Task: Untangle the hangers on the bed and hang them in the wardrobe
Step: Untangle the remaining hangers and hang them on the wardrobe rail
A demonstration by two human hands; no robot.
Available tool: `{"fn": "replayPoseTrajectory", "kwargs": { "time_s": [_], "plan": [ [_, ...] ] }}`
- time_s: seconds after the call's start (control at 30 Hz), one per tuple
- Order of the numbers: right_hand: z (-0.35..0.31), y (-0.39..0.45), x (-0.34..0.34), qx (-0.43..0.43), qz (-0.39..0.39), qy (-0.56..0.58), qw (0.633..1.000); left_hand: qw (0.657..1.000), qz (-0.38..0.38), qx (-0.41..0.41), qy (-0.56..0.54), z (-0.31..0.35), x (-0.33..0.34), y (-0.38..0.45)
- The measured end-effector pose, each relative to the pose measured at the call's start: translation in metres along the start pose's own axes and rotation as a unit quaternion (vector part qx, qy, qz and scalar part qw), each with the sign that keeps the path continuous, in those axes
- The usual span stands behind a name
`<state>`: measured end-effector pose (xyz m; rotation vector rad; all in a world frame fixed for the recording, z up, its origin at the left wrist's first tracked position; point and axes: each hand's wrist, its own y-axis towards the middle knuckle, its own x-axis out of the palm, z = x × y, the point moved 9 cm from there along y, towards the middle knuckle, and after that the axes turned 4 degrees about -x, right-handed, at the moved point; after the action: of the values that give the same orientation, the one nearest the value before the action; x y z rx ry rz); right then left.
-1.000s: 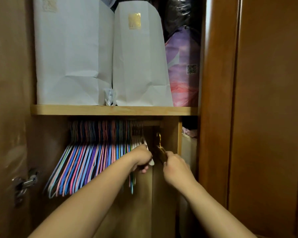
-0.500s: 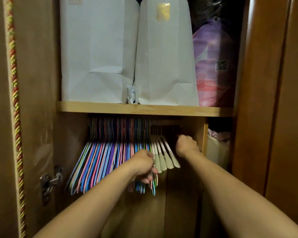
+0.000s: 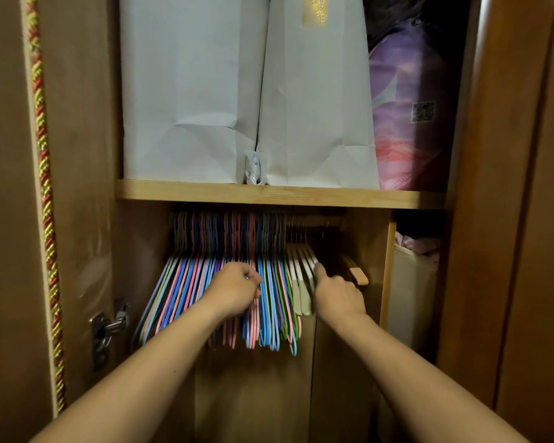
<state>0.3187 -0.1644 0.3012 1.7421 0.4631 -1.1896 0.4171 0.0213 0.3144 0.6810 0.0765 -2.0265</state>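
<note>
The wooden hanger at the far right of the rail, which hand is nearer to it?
Right. The right hand sits just left of the wooden hanger; the left hand is farther left, in the coloured hangers.

Your left hand (image 3: pixel 235 289) covers the middle of the coloured hangers (image 3: pixel 186 282), and its fingertips are out of sight among them. The rail (image 3: pixel 317 221) and hanger hooks in the centre lie in shadow. The paper bags (image 3: pixel 192 91) are cut off at the frame's top edge. The dark hanger (image 3: pixel 354 271) right of your right hand (image 3: pixel 338 297) is mostly indistinct.
</note>
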Motion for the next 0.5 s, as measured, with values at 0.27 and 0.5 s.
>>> {"fn": "replayPoseTrajectory", "kwargs": {
  "time_s": [0.27,0.5],
  "plan": [
    [0.033,0.002,-0.009,0.032,0.015,-0.002,0.999,1.0,-0.006,0.002,0.03,-0.005,-0.001,0.0],
    [0.004,-0.005,-0.033,0.022,0.064,-0.178,0.982,0.995,-0.018,-0.001,0.093,-0.018,0.009,0.003]
  ]
}}
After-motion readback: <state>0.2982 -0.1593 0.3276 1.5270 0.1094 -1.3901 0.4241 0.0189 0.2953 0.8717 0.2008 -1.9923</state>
